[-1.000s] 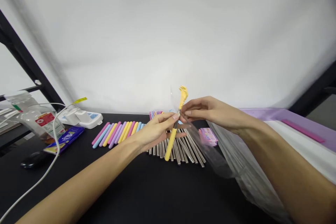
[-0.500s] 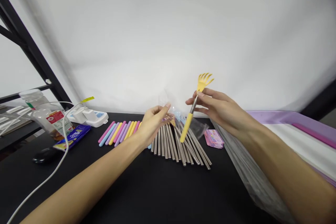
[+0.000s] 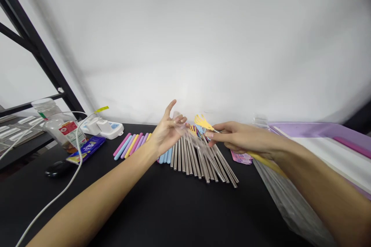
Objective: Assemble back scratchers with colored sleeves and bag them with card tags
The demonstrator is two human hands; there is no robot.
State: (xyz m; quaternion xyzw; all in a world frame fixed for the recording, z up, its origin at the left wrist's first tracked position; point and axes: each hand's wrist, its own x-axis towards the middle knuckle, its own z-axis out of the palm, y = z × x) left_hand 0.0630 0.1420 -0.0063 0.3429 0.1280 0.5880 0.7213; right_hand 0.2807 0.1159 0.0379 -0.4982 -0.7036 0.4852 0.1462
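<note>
My right hand (image 3: 234, 137) is closed on a yellow hand-shaped scratcher (image 3: 203, 122), its claw pointing left and its yellow handle running back under my wrist. My left hand (image 3: 169, 133) has its thumb raised and its other fingers curled at a clear plastic bag (image 3: 193, 139), which stretches toward the right hand. Beneath the bag, several metal rods (image 3: 199, 162) lie fanned out, with blue and yellow claw heads at their far ends. Pink, blue, yellow and purple handles (image 3: 130, 146) lie in a row, partly behind my left forearm.
Pink cards (image 3: 242, 158) lie right of the rods, near long clear plastic sleeves (image 3: 284, 197) and a purple-edged bin (image 3: 301, 129). At left are a jar (image 3: 62, 125), a blue packet (image 3: 89, 148), a black mouse (image 3: 59, 168), a power strip (image 3: 113, 130) and a white cable (image 3: 68, 184).
The scratcher has tipped from upright to nearly level and come down left toward the bag. My left thumb has lifted, and the bag now spans between the hands.
</note>
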